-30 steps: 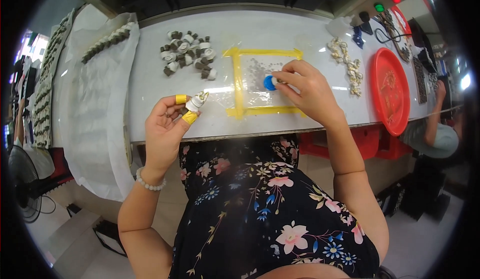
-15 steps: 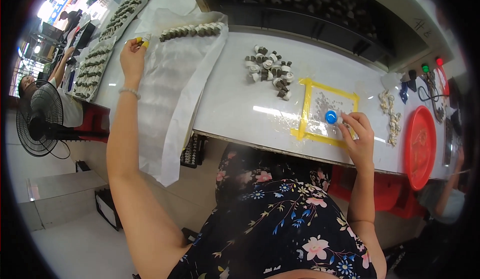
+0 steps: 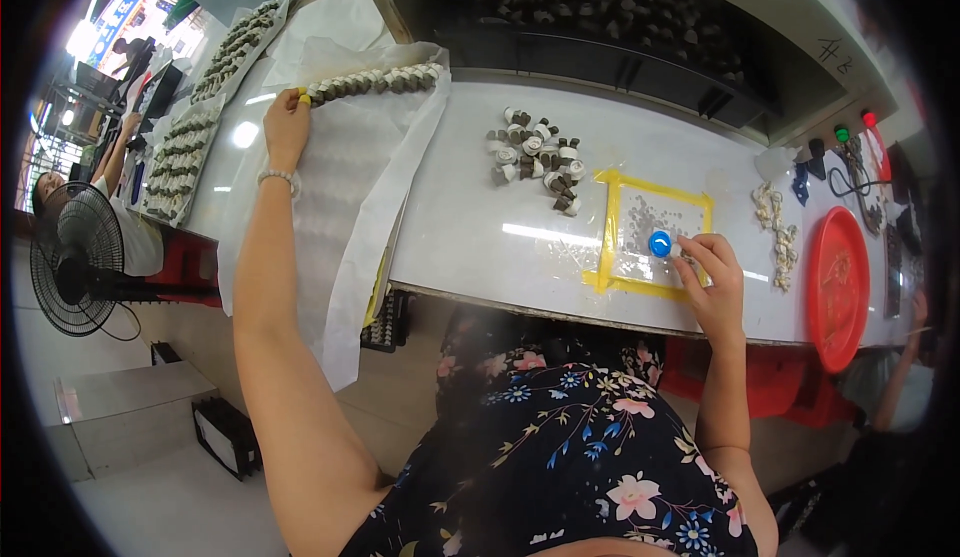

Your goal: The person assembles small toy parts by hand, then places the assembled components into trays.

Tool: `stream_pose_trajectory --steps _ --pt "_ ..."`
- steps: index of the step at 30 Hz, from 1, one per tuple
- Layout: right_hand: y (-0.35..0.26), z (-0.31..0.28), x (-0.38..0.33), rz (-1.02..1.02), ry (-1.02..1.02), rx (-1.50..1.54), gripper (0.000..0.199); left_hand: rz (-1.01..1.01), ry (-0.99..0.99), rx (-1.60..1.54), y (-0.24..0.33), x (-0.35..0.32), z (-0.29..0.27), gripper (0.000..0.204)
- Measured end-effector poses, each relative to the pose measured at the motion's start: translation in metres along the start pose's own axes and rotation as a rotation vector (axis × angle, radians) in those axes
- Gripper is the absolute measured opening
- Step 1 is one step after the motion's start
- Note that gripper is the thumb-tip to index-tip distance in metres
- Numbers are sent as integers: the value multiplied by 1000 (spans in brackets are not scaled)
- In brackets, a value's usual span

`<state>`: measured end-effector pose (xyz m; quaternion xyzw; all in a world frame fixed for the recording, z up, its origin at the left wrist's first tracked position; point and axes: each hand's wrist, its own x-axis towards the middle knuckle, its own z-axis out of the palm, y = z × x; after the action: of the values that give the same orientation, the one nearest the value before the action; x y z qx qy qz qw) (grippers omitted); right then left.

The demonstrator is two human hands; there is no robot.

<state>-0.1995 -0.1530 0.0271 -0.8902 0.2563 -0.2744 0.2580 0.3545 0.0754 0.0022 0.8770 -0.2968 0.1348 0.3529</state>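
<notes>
My left hand (image 3: 288, 129), yellow covers on its fingertips, pinches a small white-and-dark piece at the left end of a row of similar pieces (image 3: 375, 81). The row lies on a white translucent sheet (image 3: 345, 157), and the fingers hide most of the pinched piece. Over at the right, my right hand (image 3: 716, 282) has thumb and fingers closed on a small whitish thing beside a round blue disc (image 3: 660, 244). Whether the two are joined, I cannot tell. Both are within a yellow tape square (image 3: 606, 227) dotted with small grey specks.
Loose dark-and-white pieces (image 3: 535, 152) are heaped mid-table. Further right are cream pieces (image 3: 777, 232) and a red basin (image 3: 840, 287). More filled sheets (image 3: 185, 162) lie left, near a black fan (image 3: 75, 257) and another person. A dark-fronted unit (image 3: 600, 67) stands behind.
My left hand has moved right from beside the row to its left end, with the small piece in its fingers. My right hand stays almost where it was, beside the blue disc.
</notes>
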Motion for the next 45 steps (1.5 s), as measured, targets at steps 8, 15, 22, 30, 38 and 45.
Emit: stream_pose_trajectory --steps 8,15,22,30,38,45 --pt "0 1 9 -41 -20 -21 23 -37 -33 176 34 -13 -23 31" --pt "16 -8 0 -29 -58 -9 26 396 -473 -177 186 -113 -15 35" --pt "10 -6 12 -74 -47 9 19 517 -553 -70 210 -162 34 31" --pt "13 -6 22 -219 -164 -68 20 289 -617 -212 225 -174 16 27" --pt "10 -5 29 -241 -193 -108 17 -427 -815 -1100 238 -242 -17 25" --pt "6 0 31 -229 -228 -152 16 -658 -722 -1374 247 -280 4 27"
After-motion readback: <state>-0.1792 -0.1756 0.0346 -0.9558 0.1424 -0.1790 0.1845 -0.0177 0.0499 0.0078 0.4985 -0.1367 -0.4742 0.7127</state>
